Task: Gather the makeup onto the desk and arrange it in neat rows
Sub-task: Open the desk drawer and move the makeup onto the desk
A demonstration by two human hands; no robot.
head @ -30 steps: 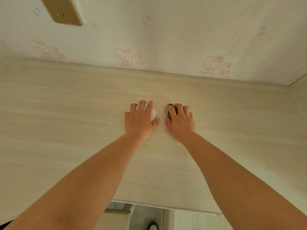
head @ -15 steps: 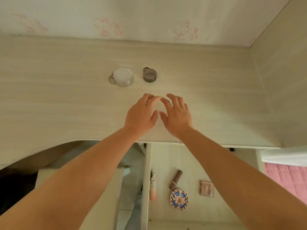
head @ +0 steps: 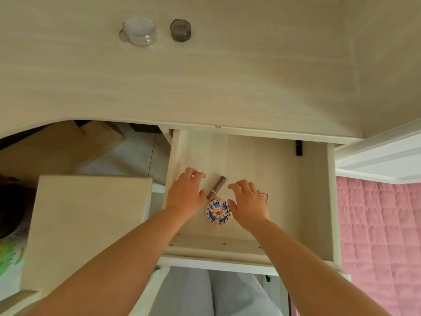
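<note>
Two round makeup jars stand side by side at the back of the desk (head: 227, 87): a white-lidded clear jar (head: 140, 30) and a smaller dark brown jar (head: 180, 30). Below, an open drawer (head: 296, 190) holds a brown lipstick tube (head: 216, 187), a round blue-patterned compact (head: 218, 212) and a flat square palette (head: 264, 197), mostly hidden under my right hand. My left hand (head: 185, 193) hovers over the drawer's left side with fingers loosely curled, holding nothing. My right hand (head: 247, 202) hovers with fingers spread, also holding nothing.
A small black tube (head: 299, 147) lies at the drawer's back right corner. A beige stool or box top (head: 91, 224) stands left of the drawer, with cardboard boxes (head: 57, 151) under the desk. A pink quilted bed (head: 378, 247) lies to the right.
Both hands let go of the two jars on the desk and drew back and down into the open drawer. The view tilted down, so the drawer now fills the middle.
</note>
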